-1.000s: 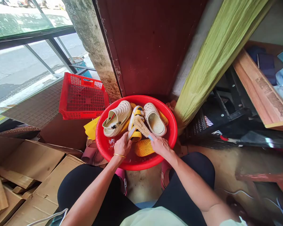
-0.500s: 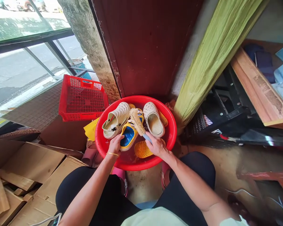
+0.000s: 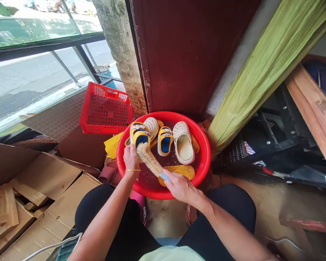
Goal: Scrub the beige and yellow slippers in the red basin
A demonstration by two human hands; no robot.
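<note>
My left hand (image 3: 130,158) grips a yellow and blue sandal (image 3: 139,131) by its near left side, above the left part of a red basin (image 3: 206,159). In my right hand (image 3: 180,185) is the blue handle of a scrub brush (image 3: 150,159) with cream bristles. The brush tip rests at the opening of the held sandal. Within the basin lie a second yellow and blue sandal (image 3: 165,140), a beige clog (image 3: 184,143), another beige clog (image 3: 152,127) partly hidden behind the held sandal, and a yellow sole (image 3: 188,172) near my right hand.
A red plastic crate (image 3: 106,108) stands behind the basin on the left, with yellow material (image 3: 112,145) beside the rim. Cardboard boxes (image 3: 57,203) fill the left side. A maroon door (image 3: 190,58) and a green curtain (image 3: 250,72) rise behind the basin.
The held sandal has turned and moved up and left, uncovering the second sandal. The brush has shifted down and left to its opening. The camera view has swung slightly left.
</note>
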